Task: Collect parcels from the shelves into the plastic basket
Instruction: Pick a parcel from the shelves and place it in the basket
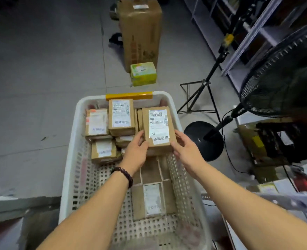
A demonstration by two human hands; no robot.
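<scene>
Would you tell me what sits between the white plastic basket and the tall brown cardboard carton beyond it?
In the head view, a small green box stands on the floor close to the tall brown cardboard carton.

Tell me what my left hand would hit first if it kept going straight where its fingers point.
Probably the top parcel of the stack just ahead in the basket, though depth is unclear. The left hand grips the held parcel at its left edge.
</scene>
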